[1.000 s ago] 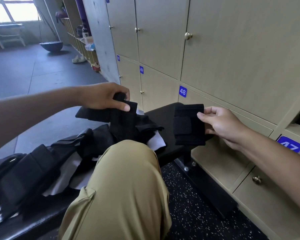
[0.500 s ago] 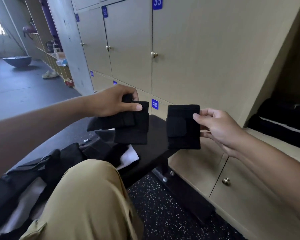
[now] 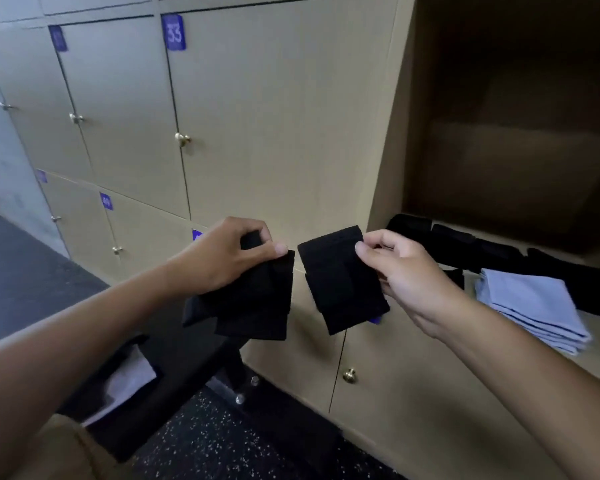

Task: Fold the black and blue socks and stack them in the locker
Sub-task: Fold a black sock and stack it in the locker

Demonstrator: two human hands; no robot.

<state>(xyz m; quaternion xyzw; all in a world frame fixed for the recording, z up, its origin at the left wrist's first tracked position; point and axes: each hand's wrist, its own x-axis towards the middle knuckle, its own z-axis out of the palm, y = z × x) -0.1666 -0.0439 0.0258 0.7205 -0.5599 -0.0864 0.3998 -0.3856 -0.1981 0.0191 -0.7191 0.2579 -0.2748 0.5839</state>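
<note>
My left hand (image 3: 227, 256) grips a folded black sock (image 3: 257, 306) that hangs below its fingers. My right hand (image 3: 404, 275) pinches a second folded black sock (image 3: 340, 289) by its upper right edge. Both socks hang in the air in front of the closed locker doors, just left of the open locker (image 3: 513, 140). On the open locker's shelf lies a stack of folded blue socks (image 3: 534, 306). Folded black socks (image 3: 458, 244) lie in a row behind and beside that stack.
Closed beige locker doors (image 3: 274, 116) with brass knobs fill the wall ahead. A black bench (image 3: 187, 355) with loose black and white cloth (image 3: 125, 379) stands at lower left. The speckled dark floor (image 3: 222, 445) lies below, and my knee in tan trousers is at the bottom left.
Both hands have lifted their folded black socks up and to the right, away from the bench. My view has turned right, and the open locker's shelf with its stacks now shows.
</note>
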